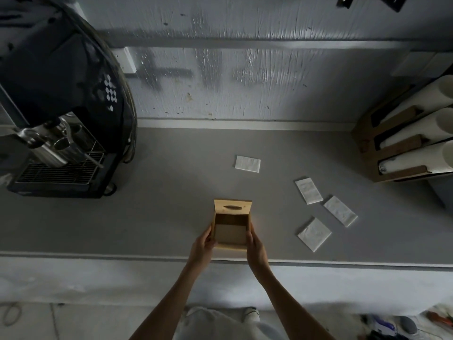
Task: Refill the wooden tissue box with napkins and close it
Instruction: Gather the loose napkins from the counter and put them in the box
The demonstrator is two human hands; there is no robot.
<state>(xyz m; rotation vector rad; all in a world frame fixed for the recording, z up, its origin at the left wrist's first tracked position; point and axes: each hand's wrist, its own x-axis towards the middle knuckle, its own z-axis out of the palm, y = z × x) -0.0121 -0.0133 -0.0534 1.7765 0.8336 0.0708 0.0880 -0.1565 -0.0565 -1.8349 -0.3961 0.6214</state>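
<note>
The wooden tissue box (231, 246) stands near the counter's front edge with its inside showing and nothing in it. Its lid (232, 206), with an oval slot, is tipped back on the far side. My left hand (203, 244) holds the box's left wall and my right hand (255, 246) holds its right wall, fingers curled round the sides. Several white folded napkins lie on the counter: one (247, 163) beyond the box, and three to the right (308, 191), (340, 211), (314, 234).
A black coffee machine (61, 114) with a metal drip grate fills the left of the grey counter (159, 217). A wooden cup dispenser (407, 143) holding white cup stacks stands at the right. A painted wall (245, 82) runs behind.
</note>
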